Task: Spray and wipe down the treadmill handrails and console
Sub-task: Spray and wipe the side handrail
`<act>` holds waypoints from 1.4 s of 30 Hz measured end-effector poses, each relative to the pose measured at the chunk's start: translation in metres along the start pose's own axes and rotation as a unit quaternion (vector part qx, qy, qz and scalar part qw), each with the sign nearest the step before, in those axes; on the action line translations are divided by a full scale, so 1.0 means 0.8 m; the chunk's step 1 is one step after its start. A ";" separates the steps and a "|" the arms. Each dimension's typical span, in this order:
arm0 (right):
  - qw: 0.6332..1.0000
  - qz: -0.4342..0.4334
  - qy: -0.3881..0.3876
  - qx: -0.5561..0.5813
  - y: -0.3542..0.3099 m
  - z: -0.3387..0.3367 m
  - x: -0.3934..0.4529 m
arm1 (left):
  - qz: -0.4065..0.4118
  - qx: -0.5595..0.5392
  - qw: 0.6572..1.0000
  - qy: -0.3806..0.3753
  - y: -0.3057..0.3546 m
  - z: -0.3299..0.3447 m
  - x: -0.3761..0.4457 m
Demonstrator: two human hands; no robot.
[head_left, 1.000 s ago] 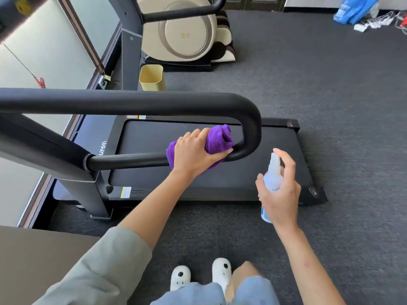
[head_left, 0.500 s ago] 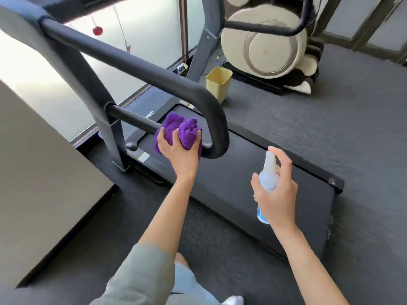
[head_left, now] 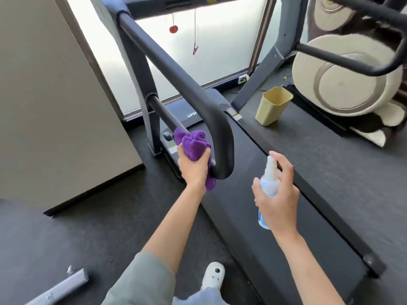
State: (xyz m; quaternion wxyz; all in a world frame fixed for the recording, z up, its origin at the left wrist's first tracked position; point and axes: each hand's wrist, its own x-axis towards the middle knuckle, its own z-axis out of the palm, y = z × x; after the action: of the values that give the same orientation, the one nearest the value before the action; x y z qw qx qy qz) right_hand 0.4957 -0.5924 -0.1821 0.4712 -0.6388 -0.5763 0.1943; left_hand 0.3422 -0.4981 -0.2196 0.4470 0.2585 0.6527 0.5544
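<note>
The treadmill's near black handrail [head_left: 176, 69] slopes down from the console at the top and loops back as a thinner lower bar. My left hand [head_left: 193, 166] grips a bunched purple cloth [head_left: 193, 144] against that lower bar, right beside the loop's curved end. To the right, over the belt [head_left: 275, 238], my right hand [head_left: 277, 194] holds a small white spray bottle [head_left: 269, 179] upright, forefinger on its nozzle. The console [head_left: 158, 2] is only partly in view at the top edge.
A beige wall panel [head_left: 55, 95] stands close on the left. Behind the treadmill are a yellow bin [head_left: 273, 106], a cream massage chair [head_left: 352, 84] and the far handrail [head_left: 343, 58]. A grey metal piece [head_left: 63, 285] lies on the dark carpet near my feet.
The view has swung left and closer to the treadmill. My left hand still holds the cloth on the lower bar near the loop end; my right hand keeps the bottle raised.
</note>
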 end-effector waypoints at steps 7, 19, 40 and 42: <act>0.999 -0.031 -0.038 0.014 0.016 -0.013 0.039 | -0.060 -0.028 0.997 0.025 0.011 0.001 -0.016; 0.982 -0.104 -0.130 0.089 0.008 0.019 0.140 | -0.062 -0.225 0.970 0.067 0.000 0.017 -0.086; 0.897 -0.211 -0.363 0.142 -0.032 -0.132 0.356 | -0.100 -0.165 0.908 0.371 0.190 0.086 -0.118; 0.887 -0.220 -0.377 0.149 -0.040 -0.126 0.373 | -0.116 -0.160 0.918 0.344 0.193 0.076 -0.101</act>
State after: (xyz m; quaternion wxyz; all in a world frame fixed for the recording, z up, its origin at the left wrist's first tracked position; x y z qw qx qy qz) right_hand 0.6356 -0.3594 -0.0194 0.3388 -0.2961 -0.8006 0.3958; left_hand 0.4083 -0.4969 -0.0470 0.2914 -0.1004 0.6939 0.6508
